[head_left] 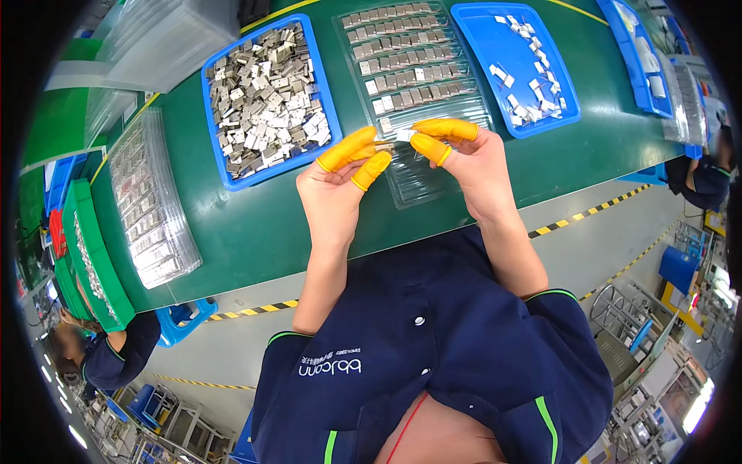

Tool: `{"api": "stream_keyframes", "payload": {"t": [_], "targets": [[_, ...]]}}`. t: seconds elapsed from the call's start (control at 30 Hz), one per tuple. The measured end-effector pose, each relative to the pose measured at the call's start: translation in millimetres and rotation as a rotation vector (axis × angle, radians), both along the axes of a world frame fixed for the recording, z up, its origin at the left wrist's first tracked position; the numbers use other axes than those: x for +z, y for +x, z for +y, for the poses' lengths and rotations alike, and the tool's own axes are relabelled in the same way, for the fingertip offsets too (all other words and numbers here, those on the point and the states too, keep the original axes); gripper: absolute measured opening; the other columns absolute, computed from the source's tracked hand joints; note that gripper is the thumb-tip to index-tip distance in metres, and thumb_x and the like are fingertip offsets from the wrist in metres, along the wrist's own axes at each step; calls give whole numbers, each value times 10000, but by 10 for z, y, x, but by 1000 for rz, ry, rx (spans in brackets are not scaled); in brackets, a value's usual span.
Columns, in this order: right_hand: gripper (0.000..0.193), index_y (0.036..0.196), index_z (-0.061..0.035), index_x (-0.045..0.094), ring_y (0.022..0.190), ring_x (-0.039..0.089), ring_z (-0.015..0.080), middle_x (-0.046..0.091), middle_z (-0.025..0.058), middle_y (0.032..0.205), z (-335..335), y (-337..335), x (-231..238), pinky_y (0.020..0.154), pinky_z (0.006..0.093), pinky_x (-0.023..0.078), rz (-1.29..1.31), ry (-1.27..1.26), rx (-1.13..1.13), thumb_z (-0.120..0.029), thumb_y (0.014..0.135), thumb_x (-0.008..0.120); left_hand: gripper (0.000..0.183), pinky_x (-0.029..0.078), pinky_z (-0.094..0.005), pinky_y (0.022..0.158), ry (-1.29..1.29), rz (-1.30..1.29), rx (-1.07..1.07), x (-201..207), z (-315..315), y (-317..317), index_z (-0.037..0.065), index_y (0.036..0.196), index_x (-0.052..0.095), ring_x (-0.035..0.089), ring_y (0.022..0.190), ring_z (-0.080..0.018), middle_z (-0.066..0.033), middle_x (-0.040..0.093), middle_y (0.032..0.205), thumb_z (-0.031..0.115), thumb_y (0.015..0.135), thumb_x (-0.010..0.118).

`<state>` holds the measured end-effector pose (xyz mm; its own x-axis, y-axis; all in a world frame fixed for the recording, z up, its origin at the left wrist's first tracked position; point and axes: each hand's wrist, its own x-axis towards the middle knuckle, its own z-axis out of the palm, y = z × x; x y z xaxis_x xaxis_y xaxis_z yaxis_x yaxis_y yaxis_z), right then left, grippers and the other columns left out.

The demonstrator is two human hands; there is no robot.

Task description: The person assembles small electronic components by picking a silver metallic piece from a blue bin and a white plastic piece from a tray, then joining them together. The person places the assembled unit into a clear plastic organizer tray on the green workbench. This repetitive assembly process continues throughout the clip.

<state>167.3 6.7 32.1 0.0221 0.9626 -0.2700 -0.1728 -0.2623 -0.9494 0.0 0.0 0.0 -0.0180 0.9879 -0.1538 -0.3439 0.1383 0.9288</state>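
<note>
My left hand (332, 192) wears yellow finger cots on its thumb and forefinger. It pinches a small metal-coloured block (385, 146) by one end. Facing it, my right hand (481, 170), with the same yellow covers, grips a small white part (404, 135) between thumb and forefinger. The two pieces are close together; whether they touch I cannot tell. Both hands are over the near end of a clear plastic tray (421, 185), whose far rows hold many small metal blocks (410, 76). The tray's nearest grooves show no blocks.
A blue bin (335, 127) heaped with metal blocks stands left of the tray. To its right, a blue bin (483, 58) holds scattered white parts. Stacked clear trays (154, 197) lie farther left on the green table (232, 232). A co-worker (124, 359) is beside a green bin (104, 259).
</note>
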Motion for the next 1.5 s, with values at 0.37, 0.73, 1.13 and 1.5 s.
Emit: {"api": "stream_keyframes", "payload": {"t": [0.37, 0.73, 1.13, 1.5], "targets": [[212, 949, 19, 669, 765, 587, 72, 667, 49, 872, -3, 16, -1, 714, 209, 477, -42, -22, 90, -19, 742, 696, 259, 524, -292, 789, -80, -80, -78, -10, -3, -48, -60, 976, 634, 641, 832, -191, -127, 654, 920, -83, 722, 677], [194, 916, -24, 699, 659, 468, 32, 651, -19, 779, -21, 49, -88, 610, 183, 398, -265, 24, 120, -45, 724, 709, 248, 528, -296, 783, -91, -86, -113, -1, -8, -64, -63, 968, 637, 648, 828, -205, -134, 657, 901, -79, 723, 676], [194, 896, -55, 710, 670, 463, 39, 667, -17, 778, -36, 108, 1, 629, 195, 373, -308, 73, 130, -75, 704, 718, 245, 527, -301, 785, -43, -49, -109, -6, -20, -38, -66, 966, 637, 649, 834, -215, -144, 656, 903, -78, 725, 677], [186, 889, -40, 707, 679, 496, 50, 665, -15, 781, -38, 141, 63, 653, 206, 395, -354, 72, 183, -65, 704, 715, 250, 529, -302, 787, -119, -154, -176, 43, -82, -9, -76, 965, 626, 648, 830, -203, -142, 656, 906, -76, 721, 682]]}}
